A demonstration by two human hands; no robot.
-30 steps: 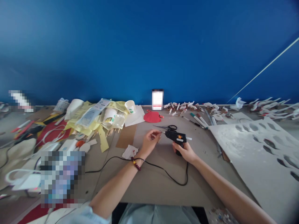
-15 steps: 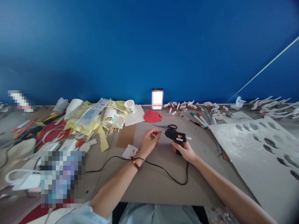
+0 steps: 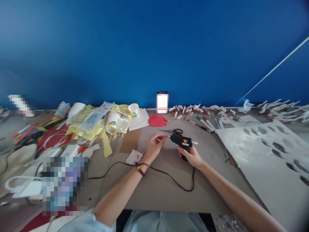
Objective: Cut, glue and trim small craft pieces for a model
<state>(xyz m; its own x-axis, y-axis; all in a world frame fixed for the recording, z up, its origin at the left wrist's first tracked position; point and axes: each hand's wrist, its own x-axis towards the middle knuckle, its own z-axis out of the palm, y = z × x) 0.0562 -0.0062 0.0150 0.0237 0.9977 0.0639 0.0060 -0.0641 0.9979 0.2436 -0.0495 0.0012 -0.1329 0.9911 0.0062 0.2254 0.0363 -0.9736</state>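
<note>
glue gun [image 3: 177, 140] (black) in right hand [image 3: 193, 157], left hand [image 3: 155, 145] near nozzle [image 3: 167, 136]

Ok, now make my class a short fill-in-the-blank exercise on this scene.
1. The glue gun is in the person's ____ hand.
2. A beaded bracelet circles the ____ wrist.
3. The wall behind the table is ____.
4. The scissors have ____ handles.

Missing words: right; left; blue; black.

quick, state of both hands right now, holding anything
Left hand: fingers curled near the tip of the black pistol-shaped glue gun; whether it pinches something small cannot be told.
Right hand: closed around that glue gun's handle.
</note>
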